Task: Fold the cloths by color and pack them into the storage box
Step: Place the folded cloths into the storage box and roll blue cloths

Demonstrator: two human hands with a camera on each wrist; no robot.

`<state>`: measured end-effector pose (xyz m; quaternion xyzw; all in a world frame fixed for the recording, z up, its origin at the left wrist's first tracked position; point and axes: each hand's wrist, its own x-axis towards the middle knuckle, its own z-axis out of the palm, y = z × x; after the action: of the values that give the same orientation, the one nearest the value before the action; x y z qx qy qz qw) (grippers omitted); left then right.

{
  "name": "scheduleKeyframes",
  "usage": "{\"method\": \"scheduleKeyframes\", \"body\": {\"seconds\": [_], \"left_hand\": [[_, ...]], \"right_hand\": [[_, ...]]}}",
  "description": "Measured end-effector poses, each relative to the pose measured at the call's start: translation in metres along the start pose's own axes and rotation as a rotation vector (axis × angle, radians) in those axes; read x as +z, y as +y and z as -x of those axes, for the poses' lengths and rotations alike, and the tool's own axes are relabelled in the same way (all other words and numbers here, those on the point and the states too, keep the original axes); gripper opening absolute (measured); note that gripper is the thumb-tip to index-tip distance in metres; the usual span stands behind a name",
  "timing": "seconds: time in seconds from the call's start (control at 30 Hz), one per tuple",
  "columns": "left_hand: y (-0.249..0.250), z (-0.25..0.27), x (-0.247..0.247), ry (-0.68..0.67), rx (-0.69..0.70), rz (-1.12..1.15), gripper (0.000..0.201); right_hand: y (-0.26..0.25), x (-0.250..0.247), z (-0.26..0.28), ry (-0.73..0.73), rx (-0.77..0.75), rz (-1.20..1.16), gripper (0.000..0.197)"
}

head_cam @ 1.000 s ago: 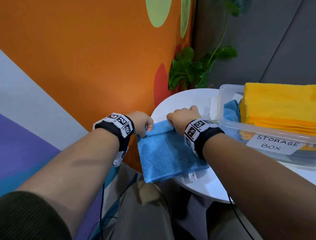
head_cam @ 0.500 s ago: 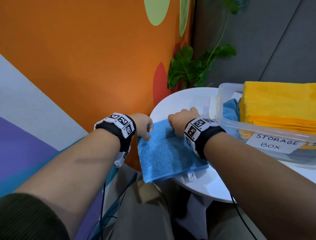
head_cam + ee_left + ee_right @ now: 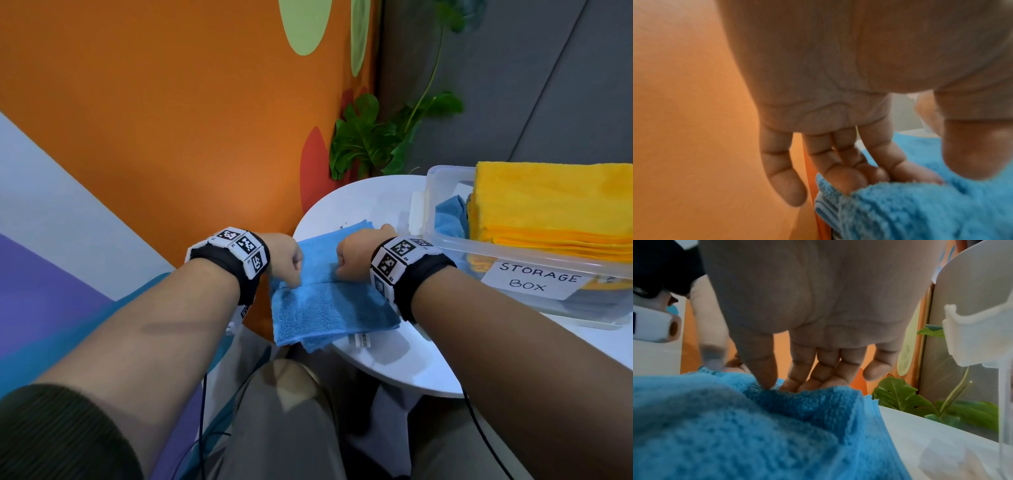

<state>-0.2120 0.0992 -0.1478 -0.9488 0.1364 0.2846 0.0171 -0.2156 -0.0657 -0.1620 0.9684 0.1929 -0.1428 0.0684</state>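
Note:
A blue cloth lies on the left edge of the round white table, its near part hanging over the rim. My left hand and right hand each pinch the cloth's doubled-over edge, left and right, held low over its middle. In the left wrist view the fingers sit under the blue cloth with the thumb on top. The right wrist view shows thumb and fingers pinching the blue cloth. The clear storage box on the right holds a tall stack of yellow cloths and a blue cloth.
An orange wall stands close on the left, and a green plant rises behind the table. The box's white latch is just right of my right hand. My knees are under the table's near edge.
Both hands have drawn the cloth's far edge toward me, so the flap now lies over the middle and a strip of cloth shows beyond my knuckles.

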Motion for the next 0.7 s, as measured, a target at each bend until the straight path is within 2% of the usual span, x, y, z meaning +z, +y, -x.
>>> {"method": "scheduleKeyframes", "body": {"seconds": [0.07,0.2,0.33,0.43,0.57,0.7], "left_hand": [[-0.002,0.003,-0.004,0.019,-0.001,0.052,0.015],[-0.002,0.001,-0.001,0.042,0.011,0.047,0.026],[0.002,0.002,0.0,0.05,0.003,-0.038,0.045],[0.004,0.002,-0.002,0.11,0.001,-0.085,0.035],[0.011,0.001,0.004,0.067,0.02,-0.114,0.027],[0.012,0.007,0.001,0.019,0.042,0.083,0.021]], "right_hand": [[0.002,0.0,0.0,0.041,-0.017,0.003,0.021],[0.003,0.005,0.005,0.033,-0.036,-0.036,0.016],[0.001,0.005,0.009,0.164,-0.019,-0.059,0.024],[0.002,0.002,0.009,0.239,-0.032,-0.043,0.025],[0.001,0.003,0.015,0.118,-0.061,-0.021,0.022],[-0.002,0.004,0.019,0.016,-0.077,0.006,0.018]]}}
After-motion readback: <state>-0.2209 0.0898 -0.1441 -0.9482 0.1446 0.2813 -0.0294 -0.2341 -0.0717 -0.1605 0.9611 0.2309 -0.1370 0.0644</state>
